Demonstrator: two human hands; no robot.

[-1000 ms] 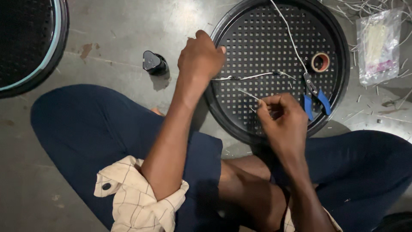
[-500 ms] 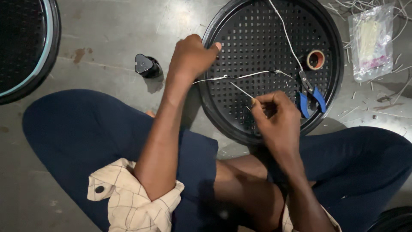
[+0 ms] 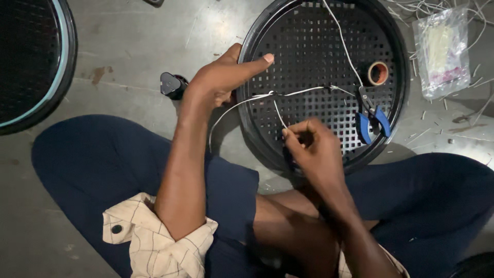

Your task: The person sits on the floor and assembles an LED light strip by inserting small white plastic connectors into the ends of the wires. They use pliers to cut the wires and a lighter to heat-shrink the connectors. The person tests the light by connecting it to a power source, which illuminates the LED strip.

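Observation:
A round black perforated grille [image 3: 314, 46] lies on the concrete floor in front of my crossed legs. My left hand [image 3: 221, 80] grips its left rim, thumb stretched over the mesh, with a white wire [image 3: 231, 108] looping out below the palm. My right hand [image 3: 314, 146] sits over the near edge of the grille, fingers pinched on a short upright end of the same white wire [image 3: 280, 116]. The wire runs across the mesh and up toward the far rim.
Blue-handled pliers [image 3: 373, 121] and a small roll of tape [image 3: 379, 73] lie on the grille's right side. A clear plastic bag [image 3: 442, 49] with wire scraps lies right of it. A small black object [image 3: 172, 85] sits left. Another round grille [image 3: 31, 62] fills the far left.
My left hand slid down the grille's left rim and its thumb stretched out. The white wire now loops out past the rim. My right hand stays pinched on the wire end.

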